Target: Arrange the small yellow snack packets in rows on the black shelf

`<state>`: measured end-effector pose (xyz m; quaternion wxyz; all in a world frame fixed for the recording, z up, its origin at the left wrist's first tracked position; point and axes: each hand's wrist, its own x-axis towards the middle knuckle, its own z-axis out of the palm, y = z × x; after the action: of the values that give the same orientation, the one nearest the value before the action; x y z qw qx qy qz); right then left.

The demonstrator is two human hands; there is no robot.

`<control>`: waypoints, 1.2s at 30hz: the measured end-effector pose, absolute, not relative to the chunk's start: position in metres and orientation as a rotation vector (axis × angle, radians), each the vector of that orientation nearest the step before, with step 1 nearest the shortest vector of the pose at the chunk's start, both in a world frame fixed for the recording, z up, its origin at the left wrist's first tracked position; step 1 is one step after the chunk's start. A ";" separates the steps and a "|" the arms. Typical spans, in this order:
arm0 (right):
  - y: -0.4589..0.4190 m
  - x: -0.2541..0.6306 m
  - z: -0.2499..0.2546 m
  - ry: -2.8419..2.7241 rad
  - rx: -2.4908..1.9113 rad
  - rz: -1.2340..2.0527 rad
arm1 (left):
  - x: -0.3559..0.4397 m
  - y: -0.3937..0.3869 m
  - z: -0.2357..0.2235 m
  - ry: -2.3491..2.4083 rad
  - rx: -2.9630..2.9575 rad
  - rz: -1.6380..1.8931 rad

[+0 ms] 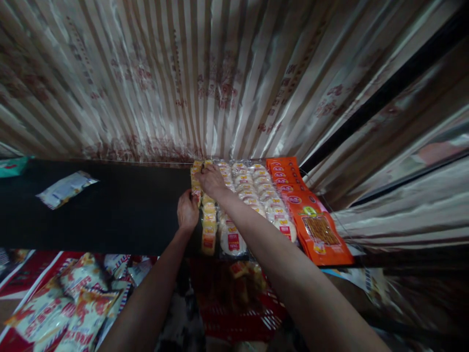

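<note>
A row of small yellow snack packets (209, 225) runs front to back on a black shelf (146, 210). My left hand (187, 210) is at the row's left side, its fingers closed on a yellow packet (196, 196) there. Over the back of the row is my right hand (211, 180), palm down, with curled fingers pressed on a yellow packet (196, 172); its fingertips are partly hidden. To the right lie overlapping columns of clear-wrapped round white crackers (233, 240), partly behind my right forearm. Beyond them is a column of orange snack bags (322, 234).
A striped curtain (220, 88) hangs behind the shelf. On the shelf's left lie a white-and-blue packet (68, 189) and a green package (12, 167). Below stand a box of snack bags (78, 308) and a red basket (234, 322). A dark pole (384, 88) slants at right.
</note>
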<state>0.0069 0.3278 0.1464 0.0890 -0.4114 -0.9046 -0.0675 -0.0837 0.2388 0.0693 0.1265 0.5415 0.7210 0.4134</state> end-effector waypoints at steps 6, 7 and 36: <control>0.329 0.011 0.141 -2.646 -1.177 -0.192 | -0.084 0.239 0.069 2.095 1.590 1.218; 0.329 0.011 0.141 -2.631 -1.181 -0.180 | -0.084 0.239 0.069 2.092 1.590 1.223; 0.231 0.095 0.155 -2.065 -1.115 0.078 | -0.090 0.219 0.075 2.153 1.627 1.391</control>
<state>0.0948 0.2308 0.1549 0.3866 -0.4380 -0.8110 0.0305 -0.0899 0.2194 0.0752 0.0528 0.5353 0.7081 0.4574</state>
